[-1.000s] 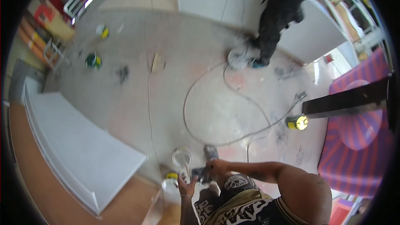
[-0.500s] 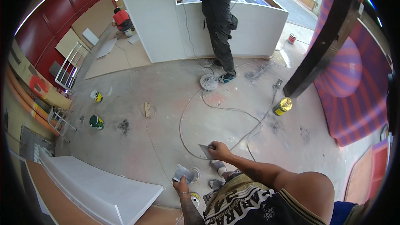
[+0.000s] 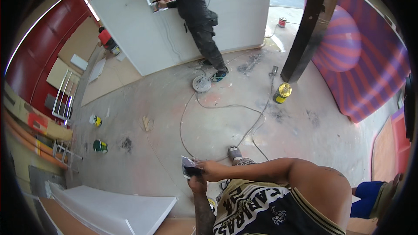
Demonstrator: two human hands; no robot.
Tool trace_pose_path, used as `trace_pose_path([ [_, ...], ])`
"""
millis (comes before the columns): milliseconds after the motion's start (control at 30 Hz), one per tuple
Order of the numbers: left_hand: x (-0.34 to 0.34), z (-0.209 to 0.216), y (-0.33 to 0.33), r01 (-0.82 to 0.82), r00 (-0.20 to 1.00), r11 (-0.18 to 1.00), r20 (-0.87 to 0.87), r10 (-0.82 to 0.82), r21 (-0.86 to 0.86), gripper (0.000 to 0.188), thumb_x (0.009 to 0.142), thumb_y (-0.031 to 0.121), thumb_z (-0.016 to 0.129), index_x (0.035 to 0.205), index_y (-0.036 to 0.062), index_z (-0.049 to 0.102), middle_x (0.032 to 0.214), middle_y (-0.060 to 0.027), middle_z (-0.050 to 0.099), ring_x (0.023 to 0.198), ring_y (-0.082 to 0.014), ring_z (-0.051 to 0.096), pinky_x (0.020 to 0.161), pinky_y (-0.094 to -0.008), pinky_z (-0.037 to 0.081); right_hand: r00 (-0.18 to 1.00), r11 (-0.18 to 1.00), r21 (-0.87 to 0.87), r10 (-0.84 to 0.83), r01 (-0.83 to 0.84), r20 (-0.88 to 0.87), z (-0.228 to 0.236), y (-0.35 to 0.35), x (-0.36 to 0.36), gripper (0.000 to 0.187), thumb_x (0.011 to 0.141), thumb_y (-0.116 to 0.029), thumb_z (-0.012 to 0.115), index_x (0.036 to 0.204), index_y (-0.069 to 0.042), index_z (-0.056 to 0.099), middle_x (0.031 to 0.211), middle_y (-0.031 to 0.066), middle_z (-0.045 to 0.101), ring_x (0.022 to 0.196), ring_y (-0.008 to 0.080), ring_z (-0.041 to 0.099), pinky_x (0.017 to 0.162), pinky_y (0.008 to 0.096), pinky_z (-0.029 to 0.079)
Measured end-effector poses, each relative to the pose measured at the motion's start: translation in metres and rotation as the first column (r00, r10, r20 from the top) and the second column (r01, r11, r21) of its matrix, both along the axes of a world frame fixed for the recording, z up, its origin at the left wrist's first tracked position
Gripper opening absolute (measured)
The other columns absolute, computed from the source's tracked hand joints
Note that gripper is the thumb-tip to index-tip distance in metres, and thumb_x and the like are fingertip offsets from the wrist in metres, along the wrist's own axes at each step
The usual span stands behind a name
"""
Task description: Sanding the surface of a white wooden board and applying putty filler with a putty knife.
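Note:
My hands are close together in front of my body, low in the picture. My left hand (image 3: 198, 185) is closed on a flat, pale metal scraper (image 3: 186, 161) that stands up from its fingers. My right hand (image 3: 210, 170) reaches across from the right, closed on a second scraper (image 3: 193, 171), which looks dark here. The two blades overlap, the dark one in front of the pale one; whether they touch I cannot tell. Both handles or gripped edges are hidden by the fingers. Beneath my hands, a can (image 3: 212, 203) partly shows beside my shirt.
A white panel piece (image 3: 143, 204) lies at lower left. Grey cable (image 3: 230, 105) loops over the concrete floor to a round reel (image 3: 201, 84). A yellow-topped can (image 3: 282, 93) stands by a dark post (image 3: 311, 30). A co-worker (image 3: 202, 26) works at a white counter (image 3: 244, 26); another crouches farther back.
My right hand has moved left and brought its scraper against or over the left one. My view has shifted and turned slightly. The standing co-worker now has one arm stretched along the white panel.

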State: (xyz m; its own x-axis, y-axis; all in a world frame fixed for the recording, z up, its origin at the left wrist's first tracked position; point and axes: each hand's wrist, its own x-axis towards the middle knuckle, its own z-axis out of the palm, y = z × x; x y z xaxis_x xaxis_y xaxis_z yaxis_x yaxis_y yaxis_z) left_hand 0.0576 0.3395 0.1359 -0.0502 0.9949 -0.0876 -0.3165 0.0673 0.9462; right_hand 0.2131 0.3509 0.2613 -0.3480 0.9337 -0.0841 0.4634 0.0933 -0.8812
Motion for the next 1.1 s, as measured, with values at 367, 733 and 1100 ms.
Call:
trace_pose_path([
  [367, 0.042, -0.018, 0.095, 0.605, 0.487, 0.610, -0.844, 0.223, 0.511, 0.033, 0.073, 0.014, 0.052, 0.103, 0.0013, 0.058, 0.104, -0.0090, 0.060, 0.098, -0.0226, 0.058, 0.089, -0.0359, 0.045, 0.989, 0.985, 0.092, -0.146, 0.148, -0.030, -0.011, 0.102, 0.090, 0.037, 0.067, -0.003, 0.055, 0.102, 0.002, 0.064, 0.099, 0.0246, 0.063, 0.097, 0.0412, 0.060, 0.088, 0.0460, 0.047],
  [733, 0.178, 0.037, 0.191, 0.244, 0.940, 0.914, -0.310, -0.142, 0.323, 0.012, 0.065, -0.008, 0.058, 0.069, 0.0015, 0.065, 0.080, -0.0164, 0.066, 0.085, -0.0333, 0.063, 0.081, -0.0393, 0.049, 0.981, 0.966, 0.180, -0.168, 0.183, -0.098, 0.006, 0.185, 0.212, 0.032, 0.079, -0.003, 0.056, 0.111, -0.001, 0.061, 0.106, 0.0205, 0.061, 0.095, 0.0394, 0.060, 0.082, 0.0422, 0.049],
  [1100, 0.159, 0.060, 0.213, -0.033, 0.984, 0.987, 0.169, 0.060, -0.158, 0.042, 0.077, 0.016, 0.053, 0.116, -0.0017, 0.053, 0.112, -0.0104, 0.058, 0.109, -0.0233, 0.057, 0.096, -0.0366, 0.043, 0.977, 0.977, 0.210, 0.004, 0.041, -0.213, 0.018, 0.226, 0.180, 0.035, 0.070, -0.015, 0.065, 0.104, -0.004, 0.064, 0.104, 0.0178, 0.062, 0.090, 0.0372, 0.061, 0.079, 0.0438, 0.051],
])
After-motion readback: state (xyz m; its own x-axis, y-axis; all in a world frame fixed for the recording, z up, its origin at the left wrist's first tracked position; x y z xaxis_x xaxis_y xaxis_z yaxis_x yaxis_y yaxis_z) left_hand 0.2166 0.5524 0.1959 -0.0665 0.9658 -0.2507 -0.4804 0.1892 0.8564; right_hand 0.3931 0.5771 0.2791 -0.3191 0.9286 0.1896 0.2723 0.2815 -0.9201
